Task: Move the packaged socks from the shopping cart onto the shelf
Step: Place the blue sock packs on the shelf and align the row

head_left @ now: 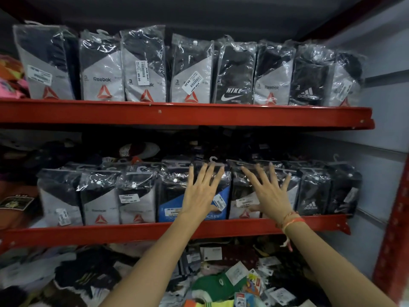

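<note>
Sock packs (199,191) upright in a row on mid red shelf (155,231), more packs on top shelf (177,113). My left hand (202,193) flat on blue pack (170,209), right hand (271,193) flat on next pack; both grips wide open, fingers spread, holding nothing.

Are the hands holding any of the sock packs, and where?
Nothing is held. The left hand, fingers spread, lies flat against the blue-fronted plastic sock pack on the middle red shelf; the right hand lies open over the grey-fronted pack beside it.
</note>
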